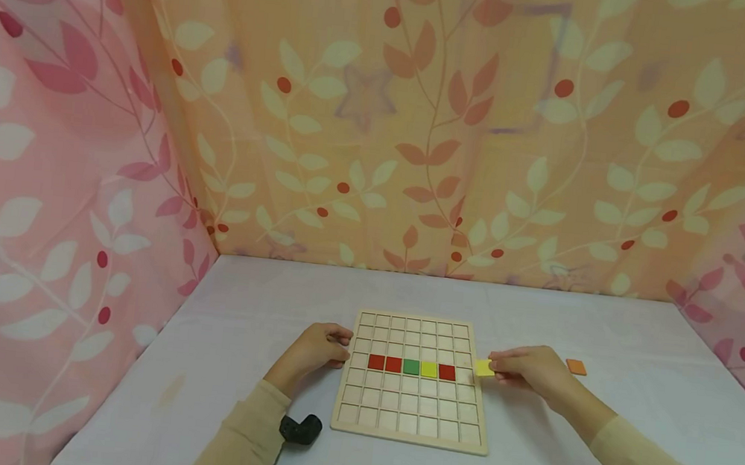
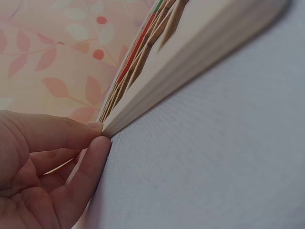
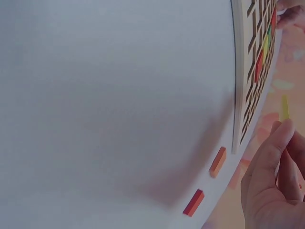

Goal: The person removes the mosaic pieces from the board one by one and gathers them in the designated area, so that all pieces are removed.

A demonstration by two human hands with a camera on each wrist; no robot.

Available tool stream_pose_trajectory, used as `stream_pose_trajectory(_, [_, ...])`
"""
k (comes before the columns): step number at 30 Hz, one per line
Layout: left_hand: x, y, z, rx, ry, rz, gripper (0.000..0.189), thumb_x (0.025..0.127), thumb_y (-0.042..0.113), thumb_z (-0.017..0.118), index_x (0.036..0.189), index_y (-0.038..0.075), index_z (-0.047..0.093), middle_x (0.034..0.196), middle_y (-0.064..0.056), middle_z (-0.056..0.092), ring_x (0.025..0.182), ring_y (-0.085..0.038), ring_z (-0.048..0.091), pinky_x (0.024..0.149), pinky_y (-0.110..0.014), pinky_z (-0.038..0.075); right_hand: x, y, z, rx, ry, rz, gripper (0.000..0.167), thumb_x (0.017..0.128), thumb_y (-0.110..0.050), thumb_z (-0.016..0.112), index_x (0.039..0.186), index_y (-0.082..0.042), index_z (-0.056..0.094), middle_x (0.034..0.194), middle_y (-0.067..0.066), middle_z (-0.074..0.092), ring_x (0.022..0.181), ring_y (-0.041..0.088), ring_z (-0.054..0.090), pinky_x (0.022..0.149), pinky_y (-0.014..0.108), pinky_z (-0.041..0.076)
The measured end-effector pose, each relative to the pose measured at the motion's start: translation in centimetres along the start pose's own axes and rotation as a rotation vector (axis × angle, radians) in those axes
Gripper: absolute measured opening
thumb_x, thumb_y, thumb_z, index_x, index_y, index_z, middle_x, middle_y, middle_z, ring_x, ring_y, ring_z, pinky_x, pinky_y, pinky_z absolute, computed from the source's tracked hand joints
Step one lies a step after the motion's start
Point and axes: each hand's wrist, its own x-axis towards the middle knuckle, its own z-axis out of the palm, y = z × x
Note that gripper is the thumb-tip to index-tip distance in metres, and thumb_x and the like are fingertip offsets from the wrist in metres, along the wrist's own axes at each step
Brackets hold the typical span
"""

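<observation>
A wooden grid board (image 1: 413, 440) lies flat on the table. One row holds a line of coloured square tiles: two red, a green (image 1: 411, 367), a yellow (image 1: 429, 370) and another red (image 1: 446, 373). At the board's left edge my left hand (image 1: 314, 350) holds on, thumb (image 2: 66, 133) and a fingertip meeting at the rim in the left wrist view. Over the right edge, my right hand (image 1: 530, 371) pinches a yellow tile (image 1: 484, 367) between thumb and fingertips. The right wrist view shows that tile (image 3: 284, 107) edge-on, above the table surface.
An orange tile (image 1: 576, 367) lies right of the board, beyond the right hand. Two loose tiles, one orange (image 3: 218, 162) and one red (image 3: 194, 202), appear in the right wrist view. White cloth covers the table; patterned curtains (image 1: 424, 118) stand behind and at the sides.
</observation>
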Motion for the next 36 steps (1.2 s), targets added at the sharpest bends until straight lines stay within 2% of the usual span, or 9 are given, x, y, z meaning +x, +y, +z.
stream_pose_trajectory(9, [0.0,-0.1,0.1,0.001,0.000,-0.004,0.040,0.081,-0.010,0.069,0.120,-0.004,0.065,0.107,-0.015,0.063,0.080,-0.016,0.062,0.068,-0.029,0.060,-0.3,1.3,-1.7,0.044,0.013,0.033,0.044,0.088,-0.018,0.075,0.120,0.010,0.064,0.079,-0.003,0.072,0.069,0.007,0.066,0.068,0.021,0.060])
stream_pose_trajectory(11, [0.0,-0.1,0.0,0.000,-0.001,-0.002,0.041,0.081,-0.010,0.069,0.121,-0.004,0.065,0.108,-0.015,0.063,0.081,-0.016,0.061,0.068,-0.029,0.060,-0.5,1.5,-2.1,0.045,0.012,0.029,0.046,0.088,-0.018,0.075,0.121,0.011,0.063,0.079,-0.003,0.072,0.069,0.007,0.066,0.069,0.021,0.060])
stream_pose_trajectory(17, [0.2,-0.2,-0.1,-0.002,-0.003,-0.009,0.041,0.082,-0.009,0.068,0.123,-0.005,0.064,0.109,-0.016,0.064,0.079,-0.014,0.062,0.068,-0.027,0.060,-0.8,2.2,-3.3,0.011,0.023,0.028,0.040,0.089,-0.022,0.074,0.115,0.007,0.068,0.081,-0.003,0.071,0.071,0.008,0.066,0.069,0.021,0.059])
stream_pose_trajectory(31, [0.3,-0.2,-0.2,0.001,-0.021,-0.009,0.039,0.083,-0.007,0.067,0.122,-0.004,0.064,0.110,-0.016,0.064,0.079,-0.014,0.062,0.069,-0.026,0.059,-1.9,3.3,-6.4,0.067,0.031,0.078,0.042,0.090,-0.025,0.073,0.121,0.004,0.068,0.085,-0.006,0.072,0.074,0.009,0.068,0.073,0.021,0.060])
stream_pose_trajectory(36, [0.2,-0.2,-0.2,0.010,-0.025,-0.006,0.039,0.084,-0.006,0.067,0.123,-0.004,0.063,0.111,-0.016,0.064,0.080,-0.014,0.062,0.069,-0.025,0.059,-1.9,3.6,-7.4,0.083,0.032,0.083,0.052,0.091,-0.023,0.072,0.129,0.010,0.059,0.088,-0.009,0.071,0.073,0.006,0.067,0.073,0.021,0.060])
